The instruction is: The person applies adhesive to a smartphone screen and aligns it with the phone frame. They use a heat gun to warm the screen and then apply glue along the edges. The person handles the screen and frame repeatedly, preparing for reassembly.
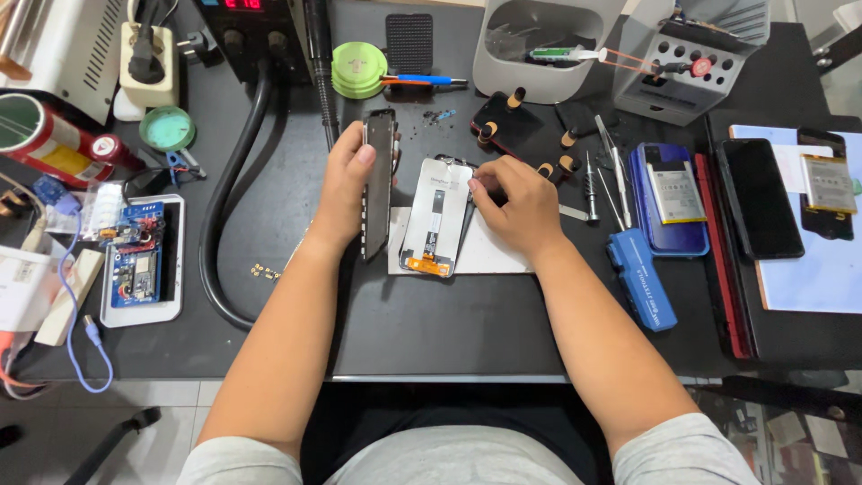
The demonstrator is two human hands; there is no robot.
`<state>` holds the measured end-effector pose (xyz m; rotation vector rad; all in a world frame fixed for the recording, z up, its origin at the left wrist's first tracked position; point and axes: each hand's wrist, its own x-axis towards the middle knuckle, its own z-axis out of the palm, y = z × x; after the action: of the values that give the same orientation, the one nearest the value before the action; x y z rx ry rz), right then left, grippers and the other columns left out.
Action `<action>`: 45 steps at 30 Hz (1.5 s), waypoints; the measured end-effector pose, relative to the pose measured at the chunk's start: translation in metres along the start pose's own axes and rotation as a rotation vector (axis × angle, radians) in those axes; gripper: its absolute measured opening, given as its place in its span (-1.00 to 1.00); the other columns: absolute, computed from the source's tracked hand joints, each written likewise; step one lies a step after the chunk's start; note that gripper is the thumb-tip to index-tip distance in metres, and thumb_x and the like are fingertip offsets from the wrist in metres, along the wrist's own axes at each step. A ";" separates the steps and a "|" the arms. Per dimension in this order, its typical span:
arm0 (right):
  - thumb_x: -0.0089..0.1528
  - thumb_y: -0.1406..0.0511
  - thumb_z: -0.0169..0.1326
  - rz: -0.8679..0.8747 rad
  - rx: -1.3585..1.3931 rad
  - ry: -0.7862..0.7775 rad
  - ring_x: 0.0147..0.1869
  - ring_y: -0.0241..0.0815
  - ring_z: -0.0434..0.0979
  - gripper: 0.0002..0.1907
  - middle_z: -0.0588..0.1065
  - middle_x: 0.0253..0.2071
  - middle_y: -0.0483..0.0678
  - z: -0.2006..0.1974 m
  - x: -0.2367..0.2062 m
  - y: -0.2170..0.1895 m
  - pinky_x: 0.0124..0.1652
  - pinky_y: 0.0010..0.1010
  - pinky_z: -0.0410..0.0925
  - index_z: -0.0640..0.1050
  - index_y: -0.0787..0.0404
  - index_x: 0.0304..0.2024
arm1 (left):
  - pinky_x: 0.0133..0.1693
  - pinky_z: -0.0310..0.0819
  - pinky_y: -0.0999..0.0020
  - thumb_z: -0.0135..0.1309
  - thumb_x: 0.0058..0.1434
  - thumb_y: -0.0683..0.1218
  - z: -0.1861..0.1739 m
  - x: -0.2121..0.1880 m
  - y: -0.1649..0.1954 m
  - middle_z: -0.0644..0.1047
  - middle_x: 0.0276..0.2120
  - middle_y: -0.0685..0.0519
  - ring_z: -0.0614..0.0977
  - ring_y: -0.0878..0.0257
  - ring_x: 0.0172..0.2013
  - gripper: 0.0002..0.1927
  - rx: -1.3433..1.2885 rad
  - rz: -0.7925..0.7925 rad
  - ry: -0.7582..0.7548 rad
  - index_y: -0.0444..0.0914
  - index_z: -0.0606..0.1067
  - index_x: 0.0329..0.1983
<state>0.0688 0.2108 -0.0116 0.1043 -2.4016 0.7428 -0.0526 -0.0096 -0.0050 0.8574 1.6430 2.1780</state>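
My left hand [344,184] grips a dark phone body [378,180] stood on its long edge on the black table. Just right of it a white phone screen panel [436,216] with an orange flex connector lies face down on a white sheet [498,256]. My right hand [516,202] rests at the panel's top right corner, fingers pinched on its edge or on a small part there; what it pinches is hidden.
A thick black hose [220,207] curves at the left beside an opened phone with a blue board [139,260]. Screwdrivers and tweezers [602,175], a blue case [640,278], a phone with its battery showing [672,193] and a black phone [761,198] lie right. Grey tool holders [539,54] stand behind.
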 end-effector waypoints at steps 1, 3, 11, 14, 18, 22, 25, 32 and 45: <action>0.27 0.32 0.21 -0.006 -0.004 -0.007 -0.25 -0.21 0.64 -0.89 0.56 -0.33 -0.10 0.000 -0.001 0.000 -0.27 -0.42 0.44 0.57 0.23 -0.25 | -0.16 0.49 0.41 0.01 0.32 0.36 -0.001 -0.002 0.001 0.49 -0.17 0.05 0.52 0.32 -0.22 -0.33 -0.027 -0.001 0.013 -0.30 0.43 0.12; 0.27 0.32 0.21 0.006 0.003 -0.003 -0.24 -0.21 0.64 -0.90 0.56 -0.32 -0.10 -0.002 -0.002 0.000 -0.26 -0.42 0.44 0.57 0.22 -0.25 | -0.15 0.47 0.41 0.01 0.31 0.39 -0.004 -0.005 0.005 0.49 -0.14 0.06 0.52 0.32 -0.19 -0.29 -0.083 -0.002 0.039 -0.30 0.41 0.16; 0.30 0.31 0.20 0.062 0.049 0.015 -0.25 -0.25 0.65 -0.88 0.57 -0.29 -0.10 -0.005 -0.002 0.003 -0.32 -0.48 0.42 0.56 0.23 -0.18 | -0.13 0.50 0.35 -0.03 0.20 0.51 -0.017 -0.002 0.013 0.49 -0.07 0.04 0.56 0.26 -0.20 -0.07 -0.487 -0.121 0.101 -0.30 0.38 0.32; 0.28 0.30 0.22 0.065 0.027 0.010 -0.26 -0.25 0.64 -0.86 0.58 -0.31 -0.11 -0.003 -0.002 0.002 -0.35 -0.46 0.41 0.57 0.22 -0.17 | 0.00 0.53 0.30 0.01 0.24 0.44 -0.011 -0.004 0.009 0.49 0.06 0.02 0.55 0.26 -0.02 -0.13 -0.224 0.037 0.092 -0.31 0.37 0.32; 0.28 0.31 0.22 0.048 0.048 -0.003 -0.21 -0.26 0.63 -0.84 0.58 -0.30 -0.13 -0.003 0.000 0.001 -0.31 -0.47 0.42 0.55 0.22 -0.13 | 0.13 0.47 0.26 0.19 0.29 0.14 -0.005 -0.001 0.002 0.45 0.12 -0.01 0.53 0.20 0.05 -0.32 -0.104 0.131 0.017 -0.32 0.30 0.33; 0.27 0.31 0.23 0.027 0.035 0.006 -0.18 -0.24 0.62 -0.81 0.58 -0.27 -0.13 -0.005 0.001 -0.003 -0.28 -0.46 0.42 0.54 0.21 -0.11 | 0.23 0.41 0.28 0.19 0.31 -0.01 -0.002 -0.002 -0.006 0.44 0.12 0.01 0.50 0.23 0.13 -0.39 -0.111 0.131 -0.005 -0.31 0.29 0.34; 0.26 0.31 0.23 0.005 0.025 0.017 -0.15 -0.19 0.61 -0.81 0.57 -0.23 -0.09 -0.005 0.005 -0.008 -0.28 -0.45 0.44 0.54 0.22 -0.12 | 0.19 0.40 0.32 0.14 0.30 0.06 0.002 -0.004 -0.011 0.44 0.09 0.03 0.50 0.25 0.10 -0.38 -0.071 0.090 0.008 -0.30 0.29 0.34; 0.24 0.32 0.23 -0.032 0.067 -0.005 -0.13 -0.12 0.59 -0.80 0.55 -0.22 -0.02 -0.007 0.005 -0.019 -0.22 -0.40 0.46 0.55 0.26 -0.13 | -0.16 0.50 0.39 -0.10 0.33 0.32 0.001 -0.007 -0.010 0.49 -0.08 0.04 0.55 0.30 -0.15 -0.30 -0.136 -0.076 0.087 -0.30 0.39 0.26; 0.23 0.32 0.23 -0.038 0.066 -0.037 -0.15 -0.09 0.60 -0.82 0.56 -0.24 0.00 -0.007 0.007 -0.020 -0.23 -0.37 0.44 0.56 0.28 -0.17 | -0.28 0.49 0.45 -0.14 0.30 0.34 0.002 -0.005 -0.003 0.51 -0.09 0.05 0.55 0.35 -0.21 -0.30 -0.112 -0.155 0.132 -0.27 0.40 0.24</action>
<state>0.0714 0.1984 0.0067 0.1922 -2.4039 0.8093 -0.0478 -0.0101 -0.0094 0.5471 1.5716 2.2340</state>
